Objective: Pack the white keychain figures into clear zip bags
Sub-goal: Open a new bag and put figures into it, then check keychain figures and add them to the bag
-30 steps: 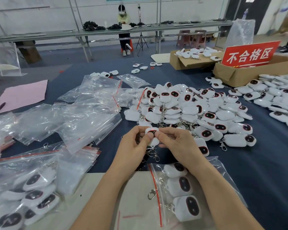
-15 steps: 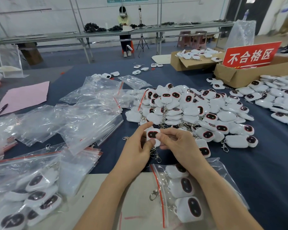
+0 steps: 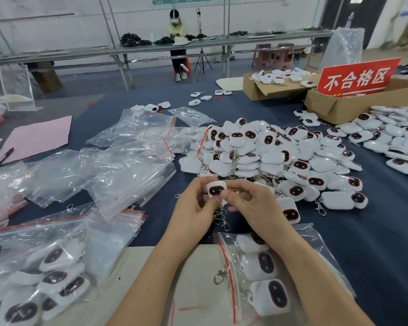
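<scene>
Turned since a second ago, the keychain figure [image 3: 216, 189] now shows its dark face to the camera, where before it was edge-on; both hands stay at the same spot. The left hand [image 3: 194, 209] pinches the figure's left side with thumb and fingertips, and the right hand [image 3: 253, 205] pinches its right side, fingers curled. Its metal clasp [image 3: 223, 221] hangs down between the palms.

Dark blue cloth [image 3: 375, 236] covers the table, with a beige board [image 3: 139, 267] under the forearms. Far beyond the hands a long workbench [image 3: 151, 49] runs along a white wall, and a person [image 3: 176, 31] sits behind it.

Just under the right wrist lies a clear zip bag [image 3: 322, 252] with a red seal, holding three figures. Near the left forearm, filled bags [image 3: 57, 267] are heaped. Empty bags [image 3: 118, 170] spread to the left of the hands. Beyond the fingers sits a loose pile of figures [image 3: 269, 156]. Far right of it, a cardboard box [image 3: 327, 107] carries a red sign [image 3: 356, 76]; a second box [image 3: 257, 91] behind holds more figures.
</scene>
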